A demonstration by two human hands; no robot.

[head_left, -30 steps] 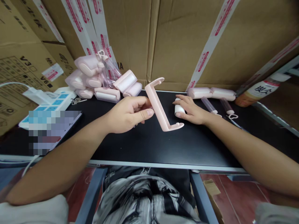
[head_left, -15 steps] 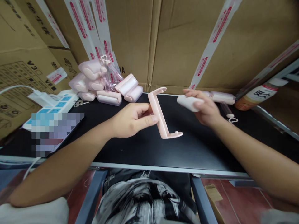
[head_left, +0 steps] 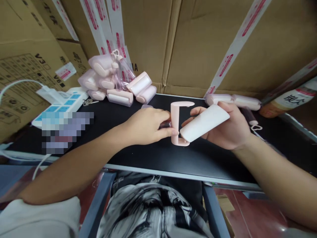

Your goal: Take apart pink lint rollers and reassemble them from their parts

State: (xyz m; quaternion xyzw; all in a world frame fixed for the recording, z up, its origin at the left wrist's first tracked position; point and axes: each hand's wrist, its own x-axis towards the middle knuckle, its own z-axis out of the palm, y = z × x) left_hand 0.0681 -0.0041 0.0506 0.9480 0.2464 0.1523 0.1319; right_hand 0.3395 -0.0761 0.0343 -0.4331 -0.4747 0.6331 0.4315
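Observation:
My left hand (head_left: 151,127) pinches a pale pink C-shaped lint roller frame (head_left: 174,120) between thumb and fingers, above the black tabletop. The frame stands nearly upright, its two arms pointing right. A dark glossy piece (head_left: 165,124) shows between these fingers, mostly hidden. My right hand (head_left: 230,129) is closed around a white lint roll (head_left: 205,123), held slanted with its lower left end close to the frame's lower arm. Whether that end touches the frame I cannot tell. Beyond my left hand lies a pile of pink lint rollers (head_left: 120,98) with translucent covers.
More pink lint rollers (head_left: 246,101) lie at the back right, beside a drink bottle (head_left: 284,103). On the left are a white power strip (head_left: 39,121), keys (head_left: 89,101) and a blurred-out phone-like object. Cardboard boxes (head_left: 143,39) wall the back of the table.
My right hand has brought the lint roll left and down to the frame. The frame has turned from slanted to nearly upright. The view has shifted slightly.

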